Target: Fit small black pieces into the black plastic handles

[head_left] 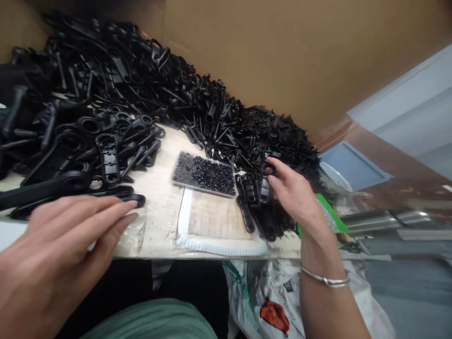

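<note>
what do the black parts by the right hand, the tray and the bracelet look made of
Black parts: probably moulded plastic, smooth with soft highlights. Tray: likely clear plastic, its rim pale and translucent. Bracelet: apparently polished metal, silvery with a bright glint.

That pale table [157,186] is well loaded: black parts [141,89] heaped from upper left to right of centre, a tray [203,189] of black bits [208,174] mid-frame, and, just below, a cloth [226,247] with a board [219,219] lying over it.

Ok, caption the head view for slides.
Right hand at black parts, left hand at a larger heap, a tray of small pieces between.
</note>
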The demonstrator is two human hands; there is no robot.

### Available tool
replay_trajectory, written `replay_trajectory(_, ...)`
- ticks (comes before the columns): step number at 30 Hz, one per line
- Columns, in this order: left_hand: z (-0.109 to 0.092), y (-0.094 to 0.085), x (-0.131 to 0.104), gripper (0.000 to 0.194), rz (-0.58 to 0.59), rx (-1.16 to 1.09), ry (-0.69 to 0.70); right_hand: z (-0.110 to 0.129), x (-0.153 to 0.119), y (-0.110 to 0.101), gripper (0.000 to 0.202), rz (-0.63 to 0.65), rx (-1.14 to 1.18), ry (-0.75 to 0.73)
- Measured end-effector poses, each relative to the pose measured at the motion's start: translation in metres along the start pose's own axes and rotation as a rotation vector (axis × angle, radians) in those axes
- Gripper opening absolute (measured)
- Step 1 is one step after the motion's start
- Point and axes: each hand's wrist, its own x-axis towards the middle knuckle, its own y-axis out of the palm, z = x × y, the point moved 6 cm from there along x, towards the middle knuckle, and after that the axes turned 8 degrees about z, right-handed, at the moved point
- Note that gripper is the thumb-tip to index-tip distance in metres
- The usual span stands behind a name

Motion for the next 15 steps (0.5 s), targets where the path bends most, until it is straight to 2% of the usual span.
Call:
replay_trajectory(3, 0.015, -0.009, 0.006, 0.026, 0.035, 0.314, -0.045, -0.002, 0.009, 0.01, 0.043, 0.059, -0.227, -0.084)
replay_trajectory(7, 0.002, -0.012, 0.02, 0.021, 0.182, 0.467, -0.043, -0.013, 0.011, 0.029, 0.044, 0.126, -0.429, -0.148)
replay_trajectory(9, -0.003, -0.012, 0.026, 0.017, 0.219, 0.546, -0.057, -0.023, 0.011, 0.034, 0.043, 0.107, -0.496, -0.132)
replay_trajectory(11, 0.001, -0.007, 0.029, 0.012, 0.297, 0.615, -0.082, -0.03, 0.01, 0.035, 0.042, 0.081, -0.489, -0.126)
replay_trajectory(15, 0.011, -0.002, 0.031, 0.008, 0.317, 0.72, -0.075, -0.019, -0.004, 0.021, 0.043, -0.063, -0.394, -0.085)
